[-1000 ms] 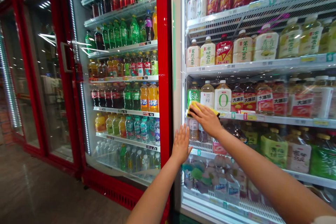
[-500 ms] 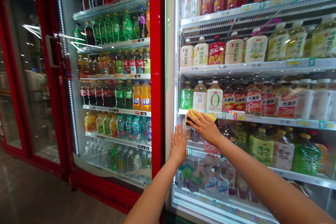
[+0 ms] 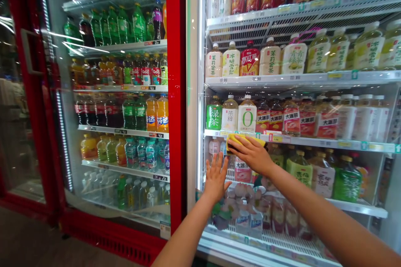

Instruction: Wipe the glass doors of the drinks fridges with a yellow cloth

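My right hand [image 3: 252, 153] lies over a yellow cloth [image 3: 242, 141] with dark edges, pressing it to the glass door of the white-framed fridge [image 3: 191, 91]. The cloth is level with the shelf edge under the white bottle marked 0 [image 3: 247, 114]. Below and to the left, my left hand [image 3: 215, 177] rests against the same glass with its fingers spread and nothing in it. Rows of bottled tea show behind the glass, among them a large green-labelled bottle [image 3: 347, 181] at the lower right.
On the left stands a red-framed fridge [image 3: 177, 91] with soda bottles and cans on several shelves. A pale door handle [image 3: 29, 52] sticks out at the far left. Dark floor [image 3: 28, 238] shows at the lower left.
The cloth and my right hand have moved right across the glass. My left hand's fingers are spread wider. The view has turned a little to the right.
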`<state>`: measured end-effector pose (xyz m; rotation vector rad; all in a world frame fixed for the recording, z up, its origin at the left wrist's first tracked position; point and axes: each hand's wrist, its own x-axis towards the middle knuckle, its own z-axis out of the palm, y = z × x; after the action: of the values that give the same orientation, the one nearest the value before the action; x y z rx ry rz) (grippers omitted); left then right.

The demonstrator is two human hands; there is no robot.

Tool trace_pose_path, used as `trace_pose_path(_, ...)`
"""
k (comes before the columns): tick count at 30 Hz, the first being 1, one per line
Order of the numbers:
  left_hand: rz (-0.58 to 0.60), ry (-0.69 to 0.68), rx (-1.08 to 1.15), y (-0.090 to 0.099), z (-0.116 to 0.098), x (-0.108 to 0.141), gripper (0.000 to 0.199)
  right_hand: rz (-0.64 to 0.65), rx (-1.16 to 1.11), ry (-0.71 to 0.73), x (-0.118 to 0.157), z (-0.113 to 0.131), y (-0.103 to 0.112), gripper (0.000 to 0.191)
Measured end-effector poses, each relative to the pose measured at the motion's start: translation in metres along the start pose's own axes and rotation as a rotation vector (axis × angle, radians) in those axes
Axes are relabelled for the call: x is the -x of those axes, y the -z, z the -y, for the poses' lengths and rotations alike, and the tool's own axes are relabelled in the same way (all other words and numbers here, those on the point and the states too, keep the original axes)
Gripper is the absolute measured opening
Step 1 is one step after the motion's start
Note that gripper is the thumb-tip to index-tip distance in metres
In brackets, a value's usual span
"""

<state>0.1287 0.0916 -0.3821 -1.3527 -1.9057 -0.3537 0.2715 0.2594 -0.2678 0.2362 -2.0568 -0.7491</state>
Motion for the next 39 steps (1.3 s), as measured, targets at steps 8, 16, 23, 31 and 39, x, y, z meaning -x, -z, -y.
trace_pose_path(8,-0.024,0.003,0.017,0.005,-0.002,-0.002,0.119,-0.196,0.158,-0.432,-0.002,-0.022,0.014,0.036)
trace_pose_path(16,-0.030,0.020,0.049,0.012,-0.009,-0.004,0.118,-0.084,0.119,-0.170,0.059,-0.016,0.028,0.039)
trace_pose_path(23,-0.081,-0.040,0.088,0.030,-0.046,-0.044,0.107,-0.157,0.115,-0.414,0.055,-0.008,0.024,0.045)
trace_pose_path(31,-0.074,-0.136,0.106,0.037,-0.061,-0.088,0.111,-0.153,0.046,-0.558,0.081,-0.031,0.043,0.050)
trace_pose_path(39,-0.113,-0.133,0.066,0.028,-0.059,-0.095,0.112,-0.032,0.075,-0.324,0.116,-0.014,0.043,0.050)
